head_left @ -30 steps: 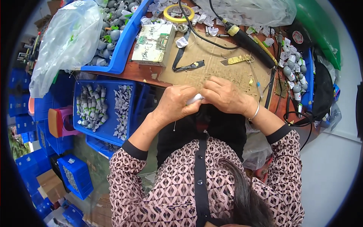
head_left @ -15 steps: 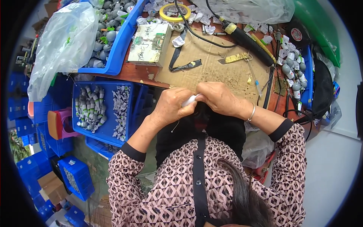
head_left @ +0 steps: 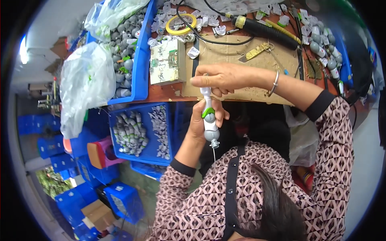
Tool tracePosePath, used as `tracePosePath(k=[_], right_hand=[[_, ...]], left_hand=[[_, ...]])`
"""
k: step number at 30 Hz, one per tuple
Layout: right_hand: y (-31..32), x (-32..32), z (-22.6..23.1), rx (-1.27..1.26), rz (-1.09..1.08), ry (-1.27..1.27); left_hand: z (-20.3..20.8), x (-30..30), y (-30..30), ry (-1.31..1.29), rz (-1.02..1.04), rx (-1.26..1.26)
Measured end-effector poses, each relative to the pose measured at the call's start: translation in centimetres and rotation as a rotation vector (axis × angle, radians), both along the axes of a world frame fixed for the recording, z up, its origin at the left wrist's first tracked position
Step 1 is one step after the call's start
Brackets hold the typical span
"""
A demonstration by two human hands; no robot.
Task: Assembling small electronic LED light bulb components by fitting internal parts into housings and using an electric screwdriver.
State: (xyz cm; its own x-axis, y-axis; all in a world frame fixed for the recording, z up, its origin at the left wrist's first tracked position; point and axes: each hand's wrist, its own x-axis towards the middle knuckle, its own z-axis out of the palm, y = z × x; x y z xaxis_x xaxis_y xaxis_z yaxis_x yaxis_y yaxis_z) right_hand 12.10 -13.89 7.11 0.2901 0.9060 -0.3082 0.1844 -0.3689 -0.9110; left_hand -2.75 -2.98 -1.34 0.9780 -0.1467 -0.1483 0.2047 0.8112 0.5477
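A white-and-grey plastic piece (head_left: 210,124) with a bright green collar stands nearly upright over my lap, just off the table edge. A thin pale rod or wire sticks out of its lower end. My left hand (head_left: 198,119) is closed around its middle, with the thumb beside the collar. Above it, my right hand (head_left: 227,78) reaches across the front of the table and grips the white upper end. Its curled fingers partly hide that end.
A marked box-like block (head_left: 181,60) and a cardboard sheet (head_left: 225,46) lie on the table. Black-handled tool (head_left: 269,32), yellow tape roll (head_left: 169,28) and loose white parts lie behind. Blue bins of similar pieces stand left, including a lower bin (head_left: 140,158); another blue bin (head_left: 345,60) stands right.
Both hands were together at the table edge around a small white part. Now my left hand holds the longer piece upright lower down, while my right hand has moved up to its top. The view has shifted.
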Motion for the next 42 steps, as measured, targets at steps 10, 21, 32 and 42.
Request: tracePosePath(k=[10, 21, 32, 42], right_hand=[[-2.0, 1.6, -2.7, 0.126, -0.197, 0.122], [-2.2, -2.3, -1.8, 0.532, -0.178, -0.944], [-3.2, -1.3, -6.4, 0.439, -0.476, -0.793], [-2.2, -0.9, -5.1, 0.305, -0.267, -1.043]], left_hand=[[-0.3, 0.9, 0.3, -0.017, 0.069, -0.287], [2.6, 2.4, 1.0, -0.007, 0.133, 0.663], [1.4, 4.3, 0.6, -0.103, 0.061, 1.149], [2.5, 4.2, 0.2, -0.162, 0.173, 1.425]])
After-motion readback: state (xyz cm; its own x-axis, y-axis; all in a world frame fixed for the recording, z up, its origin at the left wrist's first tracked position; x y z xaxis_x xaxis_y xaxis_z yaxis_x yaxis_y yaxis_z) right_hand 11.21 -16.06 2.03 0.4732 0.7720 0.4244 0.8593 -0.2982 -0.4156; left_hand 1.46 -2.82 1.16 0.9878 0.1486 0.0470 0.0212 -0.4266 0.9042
